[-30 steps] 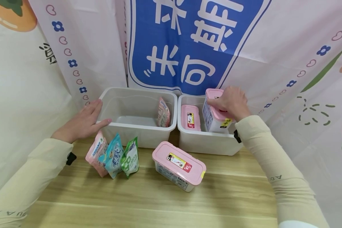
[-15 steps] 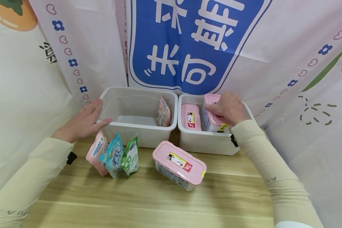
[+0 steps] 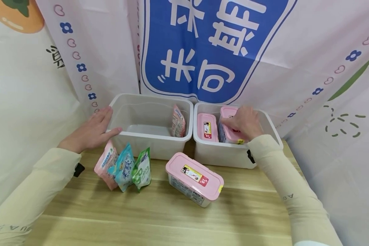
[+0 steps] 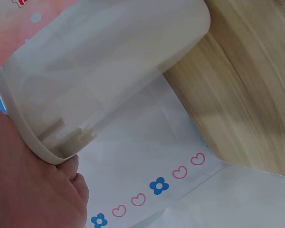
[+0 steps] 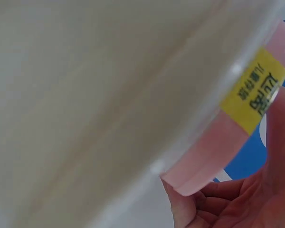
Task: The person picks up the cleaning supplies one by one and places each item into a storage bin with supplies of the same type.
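Note:
My right hand (image 3: pixel 245 121) grips a pink-lidded white box (image 3: pixel 226 114) across its lid, thumb on the left side. That box stands low inside the right grey bin (image 3: pixel 230 155), beside a second pink-lidded box (image 3: pixel 207 126). In the right wrist view the bin's wall fills most of the picture, and the held box's pink lid (image 5: pixel 211 149) shows above the rim. My left hand (image 3: pixel 90 131) rests on the front left corner of the left grey bin (image 3: pixel 150 147), fingers straight along its rim and thumb spread. A pink pouch (image 3: pixel 178 123) stands inside this bin's right end.
On the wooden table (image 3: pixel 160 225) before the bins lies a third pink-lidded box (image 3: pixel 194 177), set at an angle. A pink pouch (image 3: pixel 106 164), a blue pouch (image 3: pixel 124 168) and a green pouch (image 3: pixel 142 169) stand left of it. Printed cloth (image 3: pixel 110 51) hangs behind the bins.
My right hand has lowered the pink-lidded box deeper into the right bin, until its lid is near the rim. My left hand stays on the left bin.

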Demonstrator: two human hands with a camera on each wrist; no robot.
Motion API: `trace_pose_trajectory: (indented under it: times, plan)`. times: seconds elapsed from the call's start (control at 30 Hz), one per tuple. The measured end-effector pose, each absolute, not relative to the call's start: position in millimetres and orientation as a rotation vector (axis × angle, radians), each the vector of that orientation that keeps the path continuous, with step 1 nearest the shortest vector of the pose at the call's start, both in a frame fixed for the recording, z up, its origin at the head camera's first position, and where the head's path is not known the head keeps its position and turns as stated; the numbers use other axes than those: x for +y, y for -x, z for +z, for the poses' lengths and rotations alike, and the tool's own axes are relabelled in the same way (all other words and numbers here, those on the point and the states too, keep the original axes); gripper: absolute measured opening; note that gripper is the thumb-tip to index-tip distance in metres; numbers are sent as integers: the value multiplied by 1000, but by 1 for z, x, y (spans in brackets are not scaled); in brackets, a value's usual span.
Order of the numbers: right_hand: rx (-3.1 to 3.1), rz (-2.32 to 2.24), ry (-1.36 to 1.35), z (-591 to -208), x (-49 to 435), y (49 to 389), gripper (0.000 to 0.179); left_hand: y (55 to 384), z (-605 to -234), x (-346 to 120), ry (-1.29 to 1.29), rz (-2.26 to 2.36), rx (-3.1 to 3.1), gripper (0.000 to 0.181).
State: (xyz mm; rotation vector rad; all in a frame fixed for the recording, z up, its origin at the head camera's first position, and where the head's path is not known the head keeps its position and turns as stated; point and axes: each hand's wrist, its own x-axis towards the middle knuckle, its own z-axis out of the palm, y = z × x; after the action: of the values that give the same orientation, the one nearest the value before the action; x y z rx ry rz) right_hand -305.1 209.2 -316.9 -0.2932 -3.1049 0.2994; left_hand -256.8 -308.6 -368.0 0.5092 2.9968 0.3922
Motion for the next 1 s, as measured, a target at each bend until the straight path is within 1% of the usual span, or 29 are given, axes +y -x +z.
trace_pose_trajectory:
  times: [0.5,0.6,0.73,0.83,1.0]
  plan:
    - [-3080,370,280,-335,210,306,61,256,-369,-308,-514,409,2993,97]
    - [-3065,377,271,-336,210,307,64,258,-368,-308,-516,406,2995,97]
    - [-3061,373,271,-339,210,306,74,258,-367,-308,-521,397,2998,97]
    - [-3068,382,265,-342,210,305,77,257,-367,-308,-522,394,2998,97]
    - [-3102,363,274,-346,209,306,66,257,-368,-308,-512,394,2993,97]
